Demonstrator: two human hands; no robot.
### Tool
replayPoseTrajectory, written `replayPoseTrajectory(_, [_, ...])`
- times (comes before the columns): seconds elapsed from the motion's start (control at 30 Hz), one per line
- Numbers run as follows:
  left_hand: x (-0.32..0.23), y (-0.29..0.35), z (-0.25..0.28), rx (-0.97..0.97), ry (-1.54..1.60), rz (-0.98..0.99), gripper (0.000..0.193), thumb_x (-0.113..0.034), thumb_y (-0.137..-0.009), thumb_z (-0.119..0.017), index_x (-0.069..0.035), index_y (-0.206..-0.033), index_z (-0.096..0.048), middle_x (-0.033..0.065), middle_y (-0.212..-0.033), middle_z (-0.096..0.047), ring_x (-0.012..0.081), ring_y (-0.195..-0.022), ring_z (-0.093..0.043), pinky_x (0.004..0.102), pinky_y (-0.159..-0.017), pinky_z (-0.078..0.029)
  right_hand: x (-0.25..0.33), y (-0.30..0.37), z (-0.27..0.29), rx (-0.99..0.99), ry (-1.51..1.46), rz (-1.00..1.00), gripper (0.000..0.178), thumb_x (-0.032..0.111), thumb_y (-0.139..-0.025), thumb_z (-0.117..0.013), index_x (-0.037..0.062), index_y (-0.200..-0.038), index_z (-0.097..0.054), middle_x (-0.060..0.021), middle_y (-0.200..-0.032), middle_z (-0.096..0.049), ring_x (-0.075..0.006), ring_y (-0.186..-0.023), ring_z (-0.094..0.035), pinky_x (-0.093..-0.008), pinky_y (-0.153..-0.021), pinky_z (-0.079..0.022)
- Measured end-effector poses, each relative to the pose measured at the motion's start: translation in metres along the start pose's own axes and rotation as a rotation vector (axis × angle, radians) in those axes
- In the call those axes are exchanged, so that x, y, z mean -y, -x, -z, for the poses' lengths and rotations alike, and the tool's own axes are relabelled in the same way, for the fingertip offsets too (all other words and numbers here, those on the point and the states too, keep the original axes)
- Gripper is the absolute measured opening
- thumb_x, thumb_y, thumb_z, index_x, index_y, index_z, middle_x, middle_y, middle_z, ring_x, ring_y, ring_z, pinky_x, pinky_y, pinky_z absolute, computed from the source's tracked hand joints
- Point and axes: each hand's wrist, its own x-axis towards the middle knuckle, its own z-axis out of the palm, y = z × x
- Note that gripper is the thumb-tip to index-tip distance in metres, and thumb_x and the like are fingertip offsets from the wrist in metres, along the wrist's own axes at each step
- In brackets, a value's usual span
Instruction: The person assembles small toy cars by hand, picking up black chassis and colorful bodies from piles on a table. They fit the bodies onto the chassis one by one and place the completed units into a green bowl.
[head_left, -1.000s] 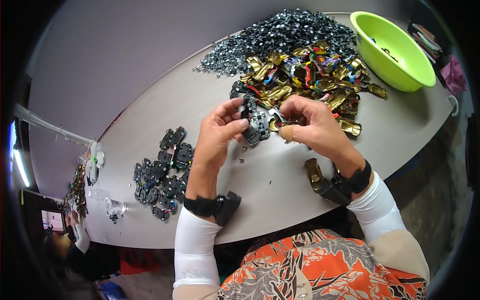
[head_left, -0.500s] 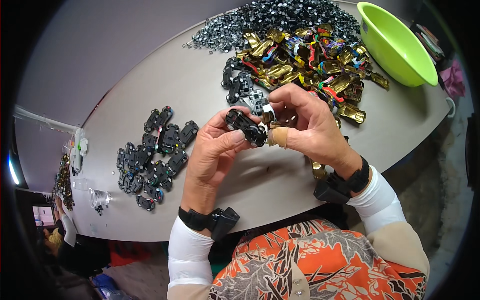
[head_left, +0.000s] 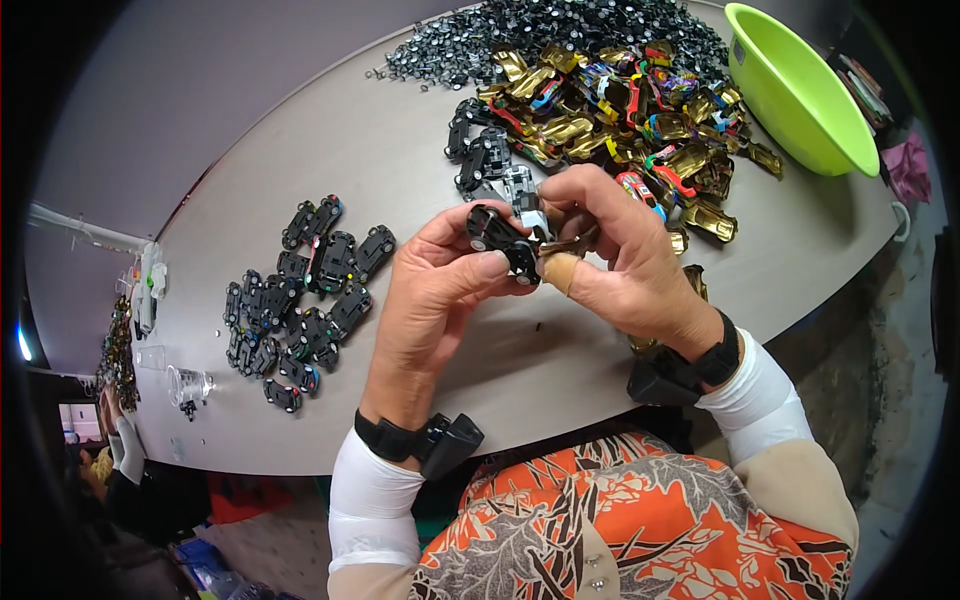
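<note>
My left hand (head_left: 435, 275) is closed on a black toy car chassis (head_left: 503, 243), its underside and small wheels facing up, with the thumb along its near edge. Fingers and thumb of my right hand (head_left: 630, 265) pinch a toy car body shell (head_left: 568, 246) with a gold inside, mostly hidden by the fingers. The shell's edge meets or nearly meets the chassis; exact contact is hard to tell. A tan bandage (head_left: 561, 272) wraps the right thumb. Just beyond the hands lie several black and grey chassis (head_left: 480, 160).
Gold-lined, coloured car shells (head_left: 600, 110) lie heaped at the far side, before a pile of small wheel parts (head_left: 560, 35). A green basin (head_left: 800, 95) stands far right. Upturned black toy cars (head_left: 300, 290) cluster left, near a clear cup (head_left: 187, 382). Another person's hand (head_left: 112, 408) shows far left.
The chassis has tilted and shifted slightly right in my left hand, and the shell in my right hand has turned flatter against its end. The whole view has shifted a little.
</note>
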Motion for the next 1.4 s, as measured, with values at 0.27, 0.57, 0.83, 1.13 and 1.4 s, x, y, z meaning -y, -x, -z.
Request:
replayPoseTrajectory(0.27, [0.002, 0.002, -0.004, -0.038, -0.115, -0.06, 0.04, 0.006, -0.072, -0.068, 0.003, -0.111, -0.06, 0.0106, -0.098, -0.063, 0.0177, -0.084, -0.063, 0.0307, -0.067, -0.057, -0.002, 0.001, -0.003, 0.049, 0.087, 0.004, 0.041, -0.002, -0.07, -0.06, 0.004, -0.109, -0.05, -0.0061, -0.079, -0.052, -0.0123, -0.064, -0.053, -0.0248, -0.054, -0.046])
replayPoseTrajectory(0.57, [0.011, 0.0, 0.002, 0.012, -0.214, -0.217, 0.042, 0.008, -0.069, -0.071, 0.0, -0.11, -0.062, 0.0087, -0.102, -0.06, 0.0152, -0.081, -0.06, 0.0267, -0.069, -0.055, -0.001, 0.001, -0.006, 0.068, 0.093, 0.051, 0.034, -0.003, -0.071, -0.062, 0.0025, -0.104, -0.056, -0.0057, -0.079, -0.053, -0.0129, -0.067, -0.054, -0.0254, -0.056, -0.046])
replayPoseTrajectory(0.83, [0.003, 0.004, -0.008, -0.024, -0.177, -0.015, 0.039, 0.002, -0.07, -0.073, -0.001, -0.107, -0.061, 0.0043, -0.091, -0.062, 0.0119, -0.08, -0.06, 0.0225, -0.068, -0.052, 0.0, 0.0, -0.001, 0.078, 0.064, -0.01, 0.028, 0.002, -0.073, -0.068, 0.002, -0.099, -0.057, -0.0045, -0.079, -0.055, -0.0108, -0.066, -0.052, -0.0245, -0.057, -0.044])
replayPoseTrajectory(1.13, [0.002, 0.005, 0.004, 0.041, -0.235, 0.086, 0.03, -0.005, -0.071, -0.075, -0.005, -0.098, -0.061, -0.0008, -0.08, -0.061, 0.0054, -0.064, -0.055, 0.0198, -0.056, -0.045, -0.002, -0.007, 0.028, 0.283, -0.35, -0.225, 0.006, 0.008, -0.085, -0.058, 0.0018, -0.086, -0.058, 0.0015, -0.076, -0.051, -0.0047, -0.063, -0.05, -0.019, -0.051, -0.042])
replayPoseTrajectory(1.4, [0.0, 0.009, -0.006, 0.062, -0.369, 0.14, 0.029, -0.006, -0.069, -0.076, -0.002, -0.094, -0.061, -0.0037, -0.075, -0.058, 0.0012, -0.06, -0.049, 0.0158, -0.051, -0.038, -0.003, -0.006, 0.024, 0.378, -0.222, -0.258, 0.008, 0.005, -0.079, -0.063, 0.0011, -0.085, -0.061, -0.0019, -0.079, -0.056, -0.0077, -0.064, -0.052, -0.0207, -0.053, -0.042])
